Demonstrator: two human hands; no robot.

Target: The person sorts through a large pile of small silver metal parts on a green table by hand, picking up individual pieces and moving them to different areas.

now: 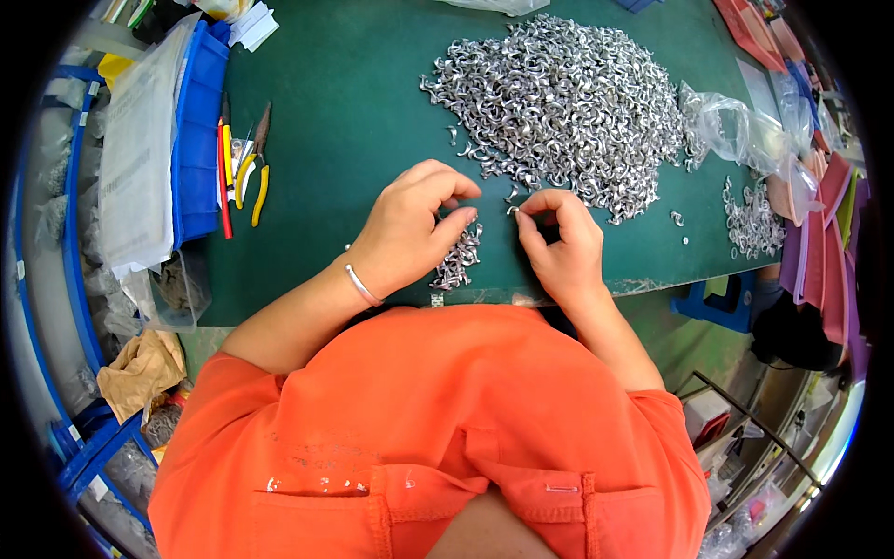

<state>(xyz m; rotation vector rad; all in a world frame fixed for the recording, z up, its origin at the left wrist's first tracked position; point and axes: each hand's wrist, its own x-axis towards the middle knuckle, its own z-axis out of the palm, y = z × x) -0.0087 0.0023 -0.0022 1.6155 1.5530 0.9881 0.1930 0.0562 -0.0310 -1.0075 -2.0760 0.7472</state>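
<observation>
My right hand (566,244) is closed in a pinch, with a small curved silver metal piece (512,211) between its thumb and index finger. Beside it, my left hand (405,228) has curved fingers, its thumb and index tips apart, and I see nothing held in it. Close to that thumb lies a small heap of silver metal pieces (456,261), near the table's front edge and partly under the hand. Beyond both hands spreads a large pile of curved silver metal pieces (568,102). A few loose ones lie between the pile and my right hand.
On the green table (317,121), yellow-handled pliers (259,168) and a red pen (223,182) lie beside a blue bin (200,130) at left. Clear plastic bags (736,130) and a smaller heap of metal rings (752,224) are at right. A blue stool (717,303) stands below.
</observation>
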